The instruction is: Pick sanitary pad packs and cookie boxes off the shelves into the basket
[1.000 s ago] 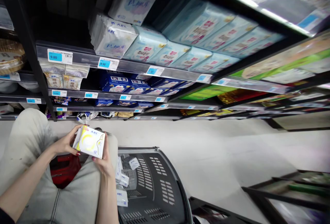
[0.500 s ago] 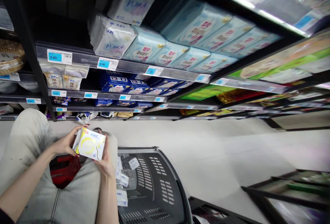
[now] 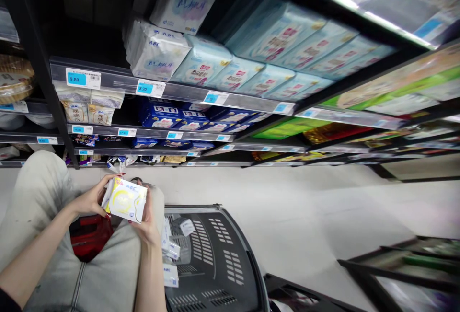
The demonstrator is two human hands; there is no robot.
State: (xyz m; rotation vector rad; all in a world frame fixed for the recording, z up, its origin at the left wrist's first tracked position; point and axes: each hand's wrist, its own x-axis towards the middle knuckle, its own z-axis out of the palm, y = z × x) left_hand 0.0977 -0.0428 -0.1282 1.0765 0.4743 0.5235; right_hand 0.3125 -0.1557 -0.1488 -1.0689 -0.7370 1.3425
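Observation:
A white and yellow pack of sanitary pads (image 3: 125,200) marked ABC is held above my knees, its printed front facing up. My left hand (image 3: 95,198) grips its left end, thumb below and fingers at the top edge. Around the right end closes my right hand (image 3: 148,218), its fingers partly hidden behind the pack. To the right of my right forearm stands a dark grey shopping basket (image 3: 223,235). Several white packs (image 3: 171,275) marked ABC lie along the basket's left side, partly covered by my arm and leg.
Ahead, black shelves carry white ABC packs (image 3: 158,53), light blue packs (image 3: 203,63) and dark blue packs (image 3: 161,116). Price tags line the shelf edge (image 3: 183,92). Pale floor (image 3: 287,206) stretches rightward, with a dark rack (image 3: 402,273) at lower right. A red item (image 3: 91,240) lies between my legs.

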